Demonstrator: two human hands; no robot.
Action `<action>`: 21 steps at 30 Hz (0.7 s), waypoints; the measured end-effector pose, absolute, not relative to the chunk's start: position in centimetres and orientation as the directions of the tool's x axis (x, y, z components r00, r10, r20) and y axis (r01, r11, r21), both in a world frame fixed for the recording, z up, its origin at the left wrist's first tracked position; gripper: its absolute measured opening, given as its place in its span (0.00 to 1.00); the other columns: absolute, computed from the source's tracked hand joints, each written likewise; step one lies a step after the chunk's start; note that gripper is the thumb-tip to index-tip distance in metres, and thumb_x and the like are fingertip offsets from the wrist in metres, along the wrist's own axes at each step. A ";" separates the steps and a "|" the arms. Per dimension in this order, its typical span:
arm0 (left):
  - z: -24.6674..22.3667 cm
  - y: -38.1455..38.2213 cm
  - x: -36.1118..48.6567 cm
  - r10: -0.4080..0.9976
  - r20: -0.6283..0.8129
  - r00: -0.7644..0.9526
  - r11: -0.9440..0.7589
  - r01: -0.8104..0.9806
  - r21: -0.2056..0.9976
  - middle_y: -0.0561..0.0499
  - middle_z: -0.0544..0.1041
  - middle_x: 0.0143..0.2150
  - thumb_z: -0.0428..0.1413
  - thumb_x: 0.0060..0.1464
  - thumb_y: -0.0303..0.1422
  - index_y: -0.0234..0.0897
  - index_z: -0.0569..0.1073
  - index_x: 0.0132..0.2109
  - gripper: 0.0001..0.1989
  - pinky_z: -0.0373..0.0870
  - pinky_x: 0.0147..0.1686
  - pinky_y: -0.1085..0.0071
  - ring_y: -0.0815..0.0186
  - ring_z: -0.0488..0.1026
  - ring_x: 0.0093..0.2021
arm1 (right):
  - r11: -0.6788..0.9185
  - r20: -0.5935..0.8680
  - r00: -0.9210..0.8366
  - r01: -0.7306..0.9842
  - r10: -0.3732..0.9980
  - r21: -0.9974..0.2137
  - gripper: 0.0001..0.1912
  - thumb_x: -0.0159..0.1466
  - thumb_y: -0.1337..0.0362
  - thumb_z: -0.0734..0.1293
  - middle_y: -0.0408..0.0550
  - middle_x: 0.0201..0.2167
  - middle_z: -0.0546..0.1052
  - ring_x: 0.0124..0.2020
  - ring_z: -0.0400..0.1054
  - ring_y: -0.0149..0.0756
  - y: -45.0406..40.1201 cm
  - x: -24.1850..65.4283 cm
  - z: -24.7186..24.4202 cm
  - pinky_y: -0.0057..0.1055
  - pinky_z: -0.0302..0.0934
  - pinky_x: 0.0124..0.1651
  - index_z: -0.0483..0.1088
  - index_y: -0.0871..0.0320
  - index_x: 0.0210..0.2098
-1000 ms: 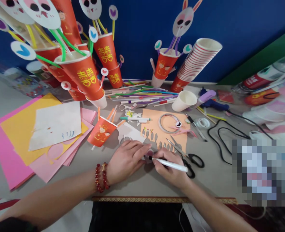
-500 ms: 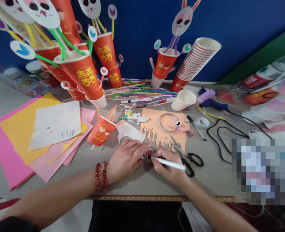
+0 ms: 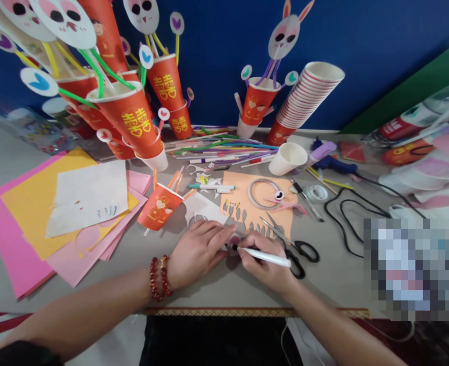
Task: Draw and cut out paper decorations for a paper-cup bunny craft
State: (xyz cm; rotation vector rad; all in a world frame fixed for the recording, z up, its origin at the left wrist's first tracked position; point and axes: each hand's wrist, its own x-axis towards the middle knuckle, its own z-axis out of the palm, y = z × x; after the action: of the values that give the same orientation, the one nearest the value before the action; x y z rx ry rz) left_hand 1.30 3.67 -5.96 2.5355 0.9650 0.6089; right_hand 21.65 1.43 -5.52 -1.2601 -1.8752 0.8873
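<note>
My right hand (image 3: 266, 259) grips a white marker pen (image 3: 268, 257) in a writing hold, its dark tip touching a small round paper cut-out (image 3: 233, 254). Dark and reddish patches show on this cut-out, which is partly covered by both hands. My left hand (image 3: 199, 249) holds the cut-out's left side against the table, fingers together and thumb near the dark patch. Black-handled scissors (image 3: 306, 251) lie just beyond my right hand, their blades over a sheet of orange paper (image 3: 239, 185) with leaf-shaped holes.
A red paper cup (image 3: 159, 206) with straws stands ahead of my left hand. Coloured paper sheets (image 3: 26, 203) spread at the left. Rabbit figures made of cups (image 3: 138, 117) and a cup stack (image 3: 312, 96) line the back. A glue gun (image 3: 334, 163) with a black cord lies right.
The view has shifted very slightly. Both hands, the marker pen and the cut-out stay in nearly the same place.
</note>
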 end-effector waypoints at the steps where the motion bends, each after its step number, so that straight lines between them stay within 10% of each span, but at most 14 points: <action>1: -5.9 3.7 1.3 0.690 0.265 0.673 -0.702 0.535 0.469 0.42 0.76 0.48 0.53 0.62 0.33 0.34 0.59 0.62 0.23 0.66 0.49 0.57 0.56 0.71 0.50 | 0.293 0.171 -0.286 0.467 0.943 -0.834 0.06 0.59 0.70 0.64 0.41 0.23 0.75 0.21 0.67 0.30 1.4 21.7 -5.6 0.26 0.61 0.27 0.66 0.54 0.28; 21: -6.1 3.7 1.3 0.691 0.256 0.676 -0.698 0.532 0.480 0.43 0.76 0.49 0.52 0.63 0.34 0.35 0.58 0.62 0.23 0.66 0.49 0.57 0.56 0.70 0.51 | 0.288 0.174 -0.267 0.483 0.948 -0.827 0.06 0.60 0.69 0.64 0.40 0.22 0.73 0.20 0.65 0.30 1.4 21.9 -5.8 0.27 0.59 0.25 0.65 0.54 0.28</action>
State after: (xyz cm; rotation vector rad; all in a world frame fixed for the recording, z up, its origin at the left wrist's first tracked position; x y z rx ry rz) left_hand 1.31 3.67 -6.07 2.5239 0.9612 0.6024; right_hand 21.90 1.43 -5.77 -1.2823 -1.8731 0.8641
